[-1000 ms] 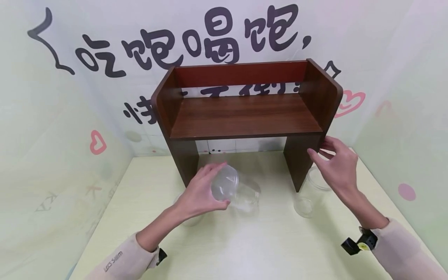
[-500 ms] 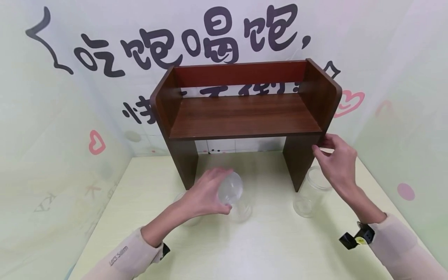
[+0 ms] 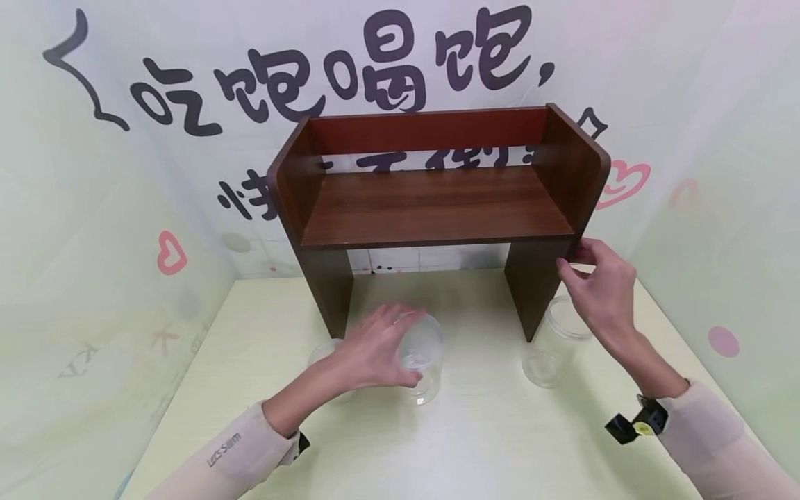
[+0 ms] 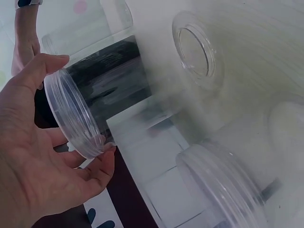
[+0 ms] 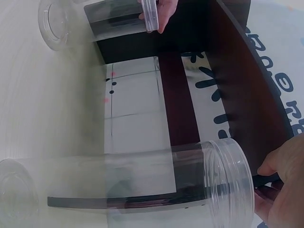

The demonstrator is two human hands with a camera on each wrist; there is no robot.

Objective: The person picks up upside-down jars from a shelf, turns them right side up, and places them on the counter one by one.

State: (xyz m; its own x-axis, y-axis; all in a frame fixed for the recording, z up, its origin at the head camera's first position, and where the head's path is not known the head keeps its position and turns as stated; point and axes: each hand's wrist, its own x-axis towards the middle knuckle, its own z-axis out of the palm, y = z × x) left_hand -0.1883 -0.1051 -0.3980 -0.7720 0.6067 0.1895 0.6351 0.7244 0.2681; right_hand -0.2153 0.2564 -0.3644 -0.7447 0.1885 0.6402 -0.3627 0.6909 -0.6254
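My left hand (image 3: 378,347) grips a clear plastic jar (image 3: 423,351) around its wide rim, below the front of the dark brown wooden shelf (image 3: 437,208). In the left wrist view, the thumb and fingers curl around the ridged rim (image 4: 76,116), and the jar's round base (image 4: 194,52) shows beyond. The jar looks nearly upright; whether its base touches the table is unclear. My right hand (image 3: 603,288) pinches the front edge of the shelf's right side panel (image 5: 259,137). Its fingertips are partly hidden behind that panel.
Another clear jar (image 3: 565,330) stands just outside the right panel, beneath my right hand. A further jar (image 3: 321,349) stands by the left panel, partly behind my left forearm. The pale table (image 3: 475,444) meets a printed backdrop (image 3: 162,42).
My left hand has moved slightly right and down with the jar, whose base has swung from the right to below the rim. The right hand has barely shifted along the panel edge.
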